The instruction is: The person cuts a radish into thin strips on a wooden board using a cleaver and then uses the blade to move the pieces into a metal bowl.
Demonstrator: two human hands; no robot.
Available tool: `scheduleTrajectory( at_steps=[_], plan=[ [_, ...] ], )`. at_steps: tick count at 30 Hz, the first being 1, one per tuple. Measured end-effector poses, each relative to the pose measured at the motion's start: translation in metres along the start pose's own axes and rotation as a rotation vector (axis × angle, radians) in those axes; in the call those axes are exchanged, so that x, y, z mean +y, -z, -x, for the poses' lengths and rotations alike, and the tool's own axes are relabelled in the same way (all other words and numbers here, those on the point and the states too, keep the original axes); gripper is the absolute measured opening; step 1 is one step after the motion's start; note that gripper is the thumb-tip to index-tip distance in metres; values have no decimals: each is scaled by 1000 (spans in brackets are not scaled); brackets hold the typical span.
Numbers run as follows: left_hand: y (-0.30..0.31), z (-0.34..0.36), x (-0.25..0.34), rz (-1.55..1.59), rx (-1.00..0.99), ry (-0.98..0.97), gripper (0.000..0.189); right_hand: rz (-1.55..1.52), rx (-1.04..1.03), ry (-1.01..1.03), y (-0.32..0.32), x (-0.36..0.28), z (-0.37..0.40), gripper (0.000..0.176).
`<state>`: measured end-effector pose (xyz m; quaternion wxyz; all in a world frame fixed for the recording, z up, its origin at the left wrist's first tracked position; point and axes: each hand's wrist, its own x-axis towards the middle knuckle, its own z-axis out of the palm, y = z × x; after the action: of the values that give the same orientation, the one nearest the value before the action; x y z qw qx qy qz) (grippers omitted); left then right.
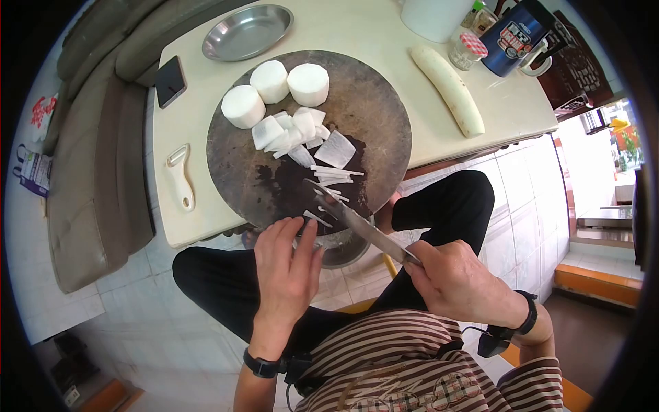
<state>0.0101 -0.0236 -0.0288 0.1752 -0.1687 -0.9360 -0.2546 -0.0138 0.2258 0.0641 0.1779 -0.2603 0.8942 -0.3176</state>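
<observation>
My right hand point(456, 278) is closed round the handle of a knife point(374, 233), whose slightly blurred blade reaches over the near part of the round dark cutting board point(374, 103). My left hand point(285, 264) is at the board's near edge, left of the blade, its fingers stretched out over a metal bowl point(343, 253) below that edge. Thin white strips point(333, 175) lie beside the blade tip. Beyond them are a flat white slice point(335, 150) and a pile of thin slices point(288, 130). Three thick white chunks point(309, 84) stand at the board's far left.
A peeler point(180, 177) and a phone point(170, 81) lie on the table point(357, 31) left of the board. An oval metal dish point(248, 32) sits behind it. To the right are a long white radish point(448, 90), a jar point(468, 51) and a blue flask point(515, 38).
</observation>
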Motion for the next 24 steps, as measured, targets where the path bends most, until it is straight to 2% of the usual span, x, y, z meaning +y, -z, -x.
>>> scheduleTrajectory(
  at_steps=[24],
  plan=[
    [-4, -3, -6, -15, 11, -2, 43, 55, -82, 2, -1, -5, -5, 10]
  ],
)
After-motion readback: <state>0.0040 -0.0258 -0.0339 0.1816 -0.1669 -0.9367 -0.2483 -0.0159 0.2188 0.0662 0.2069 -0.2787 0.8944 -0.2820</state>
